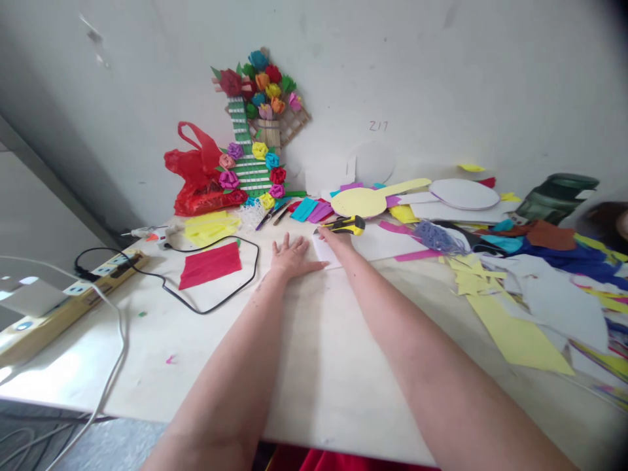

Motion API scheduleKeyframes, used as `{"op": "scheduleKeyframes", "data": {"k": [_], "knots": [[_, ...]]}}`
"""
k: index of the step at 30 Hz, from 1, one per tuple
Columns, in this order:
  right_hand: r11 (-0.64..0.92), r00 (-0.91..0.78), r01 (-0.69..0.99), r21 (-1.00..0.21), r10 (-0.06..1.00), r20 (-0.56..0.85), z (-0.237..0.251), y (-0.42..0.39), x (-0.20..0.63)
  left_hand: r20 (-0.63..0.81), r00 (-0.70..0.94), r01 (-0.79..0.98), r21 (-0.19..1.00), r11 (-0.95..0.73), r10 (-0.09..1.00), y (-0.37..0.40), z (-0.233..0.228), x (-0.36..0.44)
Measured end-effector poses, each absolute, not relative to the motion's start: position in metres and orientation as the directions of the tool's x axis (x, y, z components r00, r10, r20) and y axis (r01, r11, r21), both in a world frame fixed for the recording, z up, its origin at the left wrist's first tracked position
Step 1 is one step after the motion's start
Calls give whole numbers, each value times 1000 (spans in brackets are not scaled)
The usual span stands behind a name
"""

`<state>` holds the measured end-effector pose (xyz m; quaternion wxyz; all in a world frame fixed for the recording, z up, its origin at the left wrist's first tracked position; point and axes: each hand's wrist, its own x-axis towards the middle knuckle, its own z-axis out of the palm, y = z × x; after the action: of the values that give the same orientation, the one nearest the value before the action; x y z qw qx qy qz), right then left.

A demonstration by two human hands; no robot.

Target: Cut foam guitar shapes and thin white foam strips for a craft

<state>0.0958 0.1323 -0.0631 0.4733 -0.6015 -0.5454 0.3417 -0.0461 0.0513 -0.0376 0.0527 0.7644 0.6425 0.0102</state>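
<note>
My left hand [293,257] lies flat on the table with its fingers spread. Its thumb reaches right, to the near left corner of a white sheet of paper [387,243]. Over the left end of that sheet, my right hand [336,241] is closed round the front of a yellow and black utility knife [350,226]. The knife's handle sticks out to the right, and its tip points left; the fingers partly hide the grip. Pink paper strips [417,255] show beside the sheet. Blue and purple paper pieces [311,210] lie just beyond my hands.
A red paper piece [210,265] lies left, near a black cord [258,261] and a power strip [105,271]. Paper-flower decorations [252,163] and a red bag [196,170] stand by the wall. Paper scraps [520,327], grey-blue yarn [439,237] and a yellow paddle shape [360,202] lie right.
</note>
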Motion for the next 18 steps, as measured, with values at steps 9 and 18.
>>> {"op": "scheduleKeyframes", "data": {"k": [9,18], "knots": [[-21,187,316,-948,981,41,-62,137,96,-48,175,978,121,-168,983,52,-39,-47],[-7,168,365,-931,984,59,-64,139,96,-50,169,979,126,-162,984,53,-39,-47]]}}
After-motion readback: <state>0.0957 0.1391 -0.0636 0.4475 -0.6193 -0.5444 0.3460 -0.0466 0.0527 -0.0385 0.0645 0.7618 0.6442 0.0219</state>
